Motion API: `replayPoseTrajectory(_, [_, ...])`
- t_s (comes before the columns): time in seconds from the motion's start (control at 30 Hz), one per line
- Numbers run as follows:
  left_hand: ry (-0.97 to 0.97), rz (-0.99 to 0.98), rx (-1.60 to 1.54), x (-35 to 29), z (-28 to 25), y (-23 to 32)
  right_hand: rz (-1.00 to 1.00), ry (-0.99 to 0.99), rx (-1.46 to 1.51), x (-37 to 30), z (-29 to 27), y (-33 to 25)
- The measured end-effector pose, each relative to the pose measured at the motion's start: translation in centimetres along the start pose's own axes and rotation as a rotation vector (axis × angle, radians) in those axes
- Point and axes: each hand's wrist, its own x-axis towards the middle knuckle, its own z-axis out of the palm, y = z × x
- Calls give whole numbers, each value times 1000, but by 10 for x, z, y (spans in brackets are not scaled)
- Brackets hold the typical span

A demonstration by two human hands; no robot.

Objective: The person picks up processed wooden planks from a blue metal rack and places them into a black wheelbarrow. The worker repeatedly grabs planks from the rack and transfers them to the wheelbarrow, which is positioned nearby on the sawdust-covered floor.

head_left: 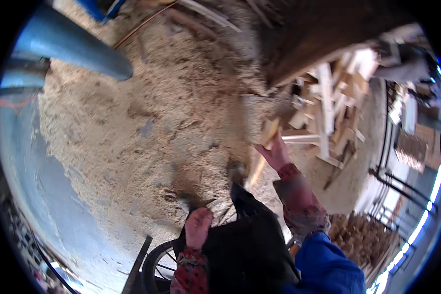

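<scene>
My right hand (277,153) is stretched forward at the right of centre, its fingers closed on a short piece of pale wood (270,131). Below that hand, a light wooden strip (257,170) shows beside my leg; whether it joins the held piece I cannot tell. My left hand (199,228) is curled into a loose fist in front of my dark-clothed lap, with nothing visible in it. Both forearms wear patterned red sleeve covers.
Sawdust (181,112) covers much of the floor. A heap of wood offcuts (330,105) lies at the right, near a large brown slab-like surface (323,44). Blue-grey pipes (78,44) stand at upper left. A spoked wheel (154,264) is by my left arm; stacked wood (360,237) sits lower right.
</scene>
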Motion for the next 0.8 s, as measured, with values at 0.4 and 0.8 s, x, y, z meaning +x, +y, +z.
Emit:
replayPoseTrajectory(0.4, [24, 574, 754, -95, 37, 193, -282, 91, 186, 15, -187, -325])
replayPoseTrajectory(0.8, [212, 512, 833, -259, 1, 199, 215, -72, 693, -61, -219, -399])
